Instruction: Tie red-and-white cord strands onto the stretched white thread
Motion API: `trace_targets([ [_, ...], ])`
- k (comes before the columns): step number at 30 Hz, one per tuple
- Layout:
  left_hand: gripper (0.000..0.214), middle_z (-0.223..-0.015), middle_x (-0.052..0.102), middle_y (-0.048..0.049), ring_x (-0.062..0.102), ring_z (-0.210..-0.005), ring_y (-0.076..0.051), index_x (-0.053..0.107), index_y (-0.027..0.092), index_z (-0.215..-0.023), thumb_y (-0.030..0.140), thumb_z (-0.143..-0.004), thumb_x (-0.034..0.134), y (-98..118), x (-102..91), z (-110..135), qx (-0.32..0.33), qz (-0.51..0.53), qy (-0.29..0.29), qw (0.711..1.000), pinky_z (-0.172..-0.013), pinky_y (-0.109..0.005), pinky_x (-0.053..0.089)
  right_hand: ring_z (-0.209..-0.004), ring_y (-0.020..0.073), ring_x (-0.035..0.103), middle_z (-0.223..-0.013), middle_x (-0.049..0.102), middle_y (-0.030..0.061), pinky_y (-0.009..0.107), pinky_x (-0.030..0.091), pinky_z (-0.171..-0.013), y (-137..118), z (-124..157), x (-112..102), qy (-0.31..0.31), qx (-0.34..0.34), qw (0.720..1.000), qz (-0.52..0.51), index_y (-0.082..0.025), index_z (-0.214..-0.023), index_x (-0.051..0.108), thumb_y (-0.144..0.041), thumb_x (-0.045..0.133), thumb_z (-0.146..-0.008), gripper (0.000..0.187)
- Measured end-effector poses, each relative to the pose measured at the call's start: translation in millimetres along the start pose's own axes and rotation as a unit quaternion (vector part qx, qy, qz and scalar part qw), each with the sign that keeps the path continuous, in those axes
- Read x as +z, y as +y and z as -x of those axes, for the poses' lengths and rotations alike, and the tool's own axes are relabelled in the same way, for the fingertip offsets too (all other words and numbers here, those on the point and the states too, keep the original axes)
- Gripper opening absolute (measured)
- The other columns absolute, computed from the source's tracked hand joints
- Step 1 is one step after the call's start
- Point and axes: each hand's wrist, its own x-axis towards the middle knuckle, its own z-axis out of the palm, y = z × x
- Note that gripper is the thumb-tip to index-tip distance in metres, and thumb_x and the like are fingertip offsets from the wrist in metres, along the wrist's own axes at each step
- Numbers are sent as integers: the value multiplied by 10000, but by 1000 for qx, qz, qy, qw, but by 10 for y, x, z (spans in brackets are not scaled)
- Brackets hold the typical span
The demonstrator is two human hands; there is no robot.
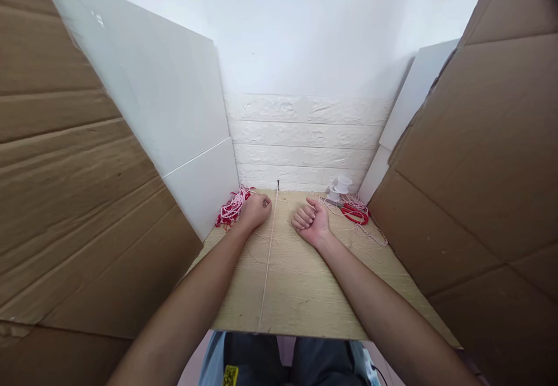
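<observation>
the long string (267,264) on the wooden table (305,293)

the left hand (256,209) has its fingers bent in, but the tips are mostly hidden, so i cannot tell how wide they are or if they have hold of anything. the right hand (311,222) has its fingers folded into a loose fist with the thumb up. i cannot see if a thin thread is inside.

the long string runs between both hands' fingers, just beside the left ones. past the fingers, it goes up to a little dark hook (278,184) by the wall. on this side of the fingers, it goes down to the table's near edge.

a red and white yarn pile (231,210) is just left of the left fingers. to the right of the right fingers are red scissors (356,214), with white spools (343,185) behind them.
</observation>
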Motion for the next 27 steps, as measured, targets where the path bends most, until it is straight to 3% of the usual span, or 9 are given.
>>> trace_targets([
  [27,217,-942,713,-77,623,-850,-194,735,192,-889,287,-847,544,36,-30,1,-7,-2,-10,1000,-762,-280,472,-331,86,107,-345,151,-53,237,148,-354,-35,36,51,1,27,999,27,-222,-433,110,-408,354,-978,625],
])
